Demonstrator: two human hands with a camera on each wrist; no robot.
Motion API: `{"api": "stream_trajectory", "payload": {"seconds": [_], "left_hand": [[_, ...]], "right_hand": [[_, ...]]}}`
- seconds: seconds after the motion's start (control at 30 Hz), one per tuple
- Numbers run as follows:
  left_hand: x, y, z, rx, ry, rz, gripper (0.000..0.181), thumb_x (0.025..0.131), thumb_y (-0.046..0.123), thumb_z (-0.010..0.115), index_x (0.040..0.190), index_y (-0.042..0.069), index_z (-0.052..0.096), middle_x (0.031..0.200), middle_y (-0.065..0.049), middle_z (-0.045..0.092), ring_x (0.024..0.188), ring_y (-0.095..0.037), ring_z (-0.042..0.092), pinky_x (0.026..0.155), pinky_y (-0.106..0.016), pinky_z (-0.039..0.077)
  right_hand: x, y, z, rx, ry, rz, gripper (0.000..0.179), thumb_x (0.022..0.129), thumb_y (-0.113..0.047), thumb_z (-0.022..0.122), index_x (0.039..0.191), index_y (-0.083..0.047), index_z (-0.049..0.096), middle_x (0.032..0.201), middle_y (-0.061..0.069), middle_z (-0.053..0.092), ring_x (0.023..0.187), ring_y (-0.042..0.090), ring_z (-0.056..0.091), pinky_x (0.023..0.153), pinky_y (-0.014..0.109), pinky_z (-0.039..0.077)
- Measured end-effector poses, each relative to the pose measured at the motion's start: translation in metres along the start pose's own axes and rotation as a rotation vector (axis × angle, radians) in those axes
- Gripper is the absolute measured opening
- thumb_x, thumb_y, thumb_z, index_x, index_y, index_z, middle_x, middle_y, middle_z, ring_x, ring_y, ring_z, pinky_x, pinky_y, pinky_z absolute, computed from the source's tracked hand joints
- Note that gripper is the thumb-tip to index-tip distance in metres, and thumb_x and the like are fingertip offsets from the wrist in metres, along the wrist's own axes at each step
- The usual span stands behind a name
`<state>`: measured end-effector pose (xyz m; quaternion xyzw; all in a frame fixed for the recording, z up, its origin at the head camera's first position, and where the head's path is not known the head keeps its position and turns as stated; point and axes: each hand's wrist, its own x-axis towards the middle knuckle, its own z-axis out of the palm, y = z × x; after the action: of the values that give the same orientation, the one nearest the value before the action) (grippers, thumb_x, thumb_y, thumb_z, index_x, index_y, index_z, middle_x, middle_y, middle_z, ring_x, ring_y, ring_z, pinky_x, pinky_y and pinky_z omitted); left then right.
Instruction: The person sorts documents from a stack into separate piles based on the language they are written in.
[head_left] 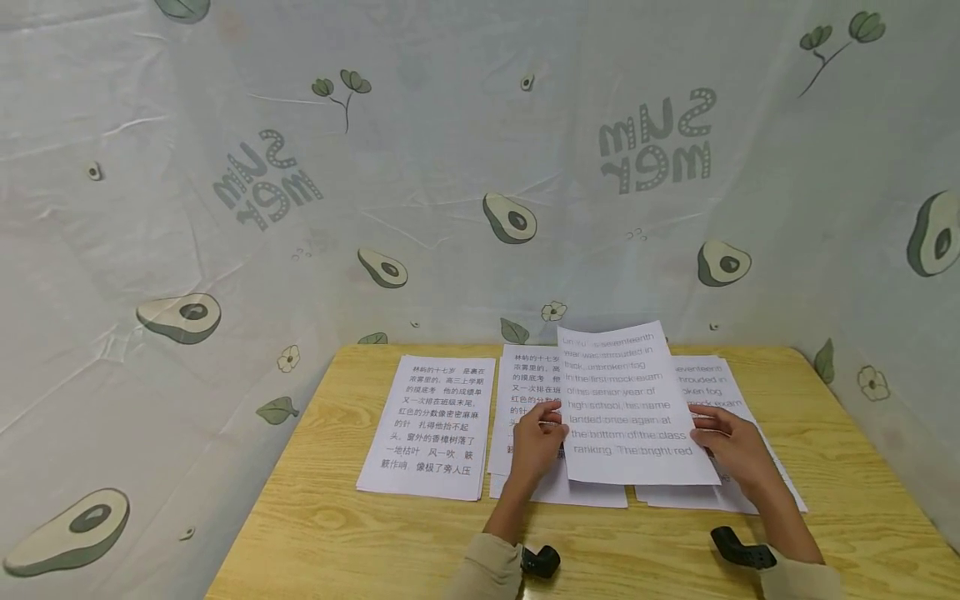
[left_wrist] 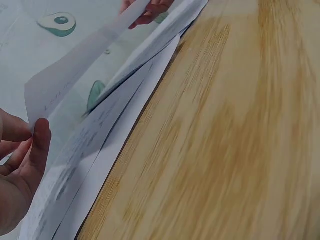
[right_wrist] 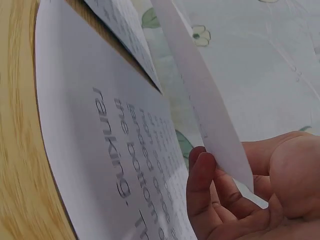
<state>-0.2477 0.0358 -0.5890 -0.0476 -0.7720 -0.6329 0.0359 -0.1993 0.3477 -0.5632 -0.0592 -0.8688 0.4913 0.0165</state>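
A sheet of paper [head_left: 626, 408] printed with English text is held up off the table, tilted toward me. My left hand [head_left: 537, 446] pinches its left edge, and my right hand [head_left: 731, 446] pinches the right edge. In the left wrist view, thumb and fingers [left_wrist: 41, 140] meet on the sheet's edge. The right wrist view has the sheet [right_wrist: 210, 100] between thumb and fingers [right_wrist: 202, 172]. Beneath it lie a middle stack of Chinese-text pages [head_left: 517, 358] and a right stack of English-text pages [head_left: 750, 492], both partly hidden by the raised sheet.
A separate stack of Chinese-text pages [head_left: 427, 425] lies at the left of the wooden table [head_left: 360, 550]. Behind the table hangs a pale cloth [head_left: 450, 150] printed with avocados. Black wrist mounts [head_left: 542, 562] sit at both cuffs.
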Motion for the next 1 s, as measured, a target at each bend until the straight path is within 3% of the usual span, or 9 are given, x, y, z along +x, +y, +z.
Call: {"api": "stream_trajectory", "payload": {"seconds": [0.63,0.83,1.0], "left_hand": [[-0.013,0.016,0.063,-0.032,-0.008,0.024,0.035,0.092,-0.001,0.076,0.126,0.009,0.076,0.101,-0.004,0.074,0.08,0.001,0.065,0.07,-0.017,0.056],[-0.014,0.016,0.08,-0.021,-0.005,0.02,0.036,0.091,-0.002,0.077,0.125,0.01,0.076,0.098,0.003,0.073,0.08,0.002,0.067,0.072,-0.016,0.055],[-0.014,0.015,0.094,-0.025,-0.007,0.004,0.036,0.091,-0.003,0.077,0.125,0.011,0.076,0.096,0.008,0.071,0.08,0.004,0.065,0.072,-0.015,0.056]], "right_hand": [[-0.003,0.033,-0.051,-0.136,0.064,0.013,0.055,0.107,-0.012,0.059,0.154,0.012,0.045,0.146,0.043,0.052,0.084,-0.023,0.044,0.07,0.012,0.049],[-0.003,0.039,-0.066,-0.167,0.061,-0.004,0.053,0.108,-0.012,0.059,0.152,0.014,0.046,0.143,0.043,0.055,0.084,-0.024,0.044,0.069,0.012,0.049],[-0.002,0.046,-0.073,-0.217,0.086,0.012,0.052,0.106,-0.012,0.06,0.15,0.013,0.05,0.14,0.042,0.058,0.082,-0.017,0.049,0.066,0.017,0.048]]}}
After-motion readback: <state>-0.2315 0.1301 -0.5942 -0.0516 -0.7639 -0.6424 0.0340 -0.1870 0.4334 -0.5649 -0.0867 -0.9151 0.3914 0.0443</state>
